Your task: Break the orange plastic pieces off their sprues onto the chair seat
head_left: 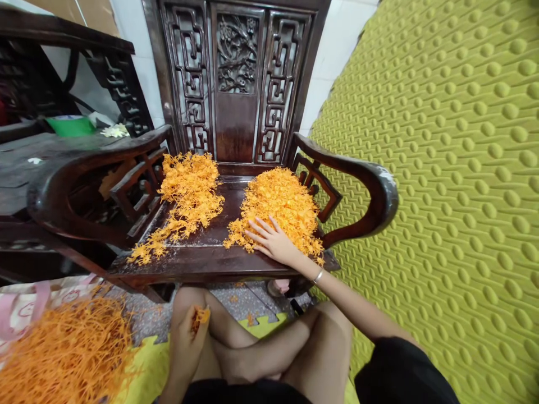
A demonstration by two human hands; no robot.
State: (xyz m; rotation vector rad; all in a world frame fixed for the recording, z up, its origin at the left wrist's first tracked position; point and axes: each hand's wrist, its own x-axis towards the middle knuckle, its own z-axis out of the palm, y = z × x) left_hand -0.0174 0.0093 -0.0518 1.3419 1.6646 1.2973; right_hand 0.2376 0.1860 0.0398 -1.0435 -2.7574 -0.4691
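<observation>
My right hand point(274, 241) lies open, fingers spread, on the front left side of a heap of small orange plastic pieces point(282, 196). That heap covers the right part of a dark wooden chair seat point(227, 221). Low over my leg, my left hand point(190, 331) is closed around a small orange plastic piece point(199, 317); the fingers hide part of it. On the seat's left side a second, looser pile of orange pieces point(189, 191) trails toward the front edge. By my left side is a large tangle of stringy orange strands point(76, 348).
Curved armrests point(370, 185) flank the seat, and a carved backrest point(236, 84) rises behind. Bumpy yellow-green matting point(455, 196) fills the right side. A dark side table point(25, 163) at left bears a green roll point(71, 125). A pink-and-white bag point(29, 308) lies at lower left.
</observation>
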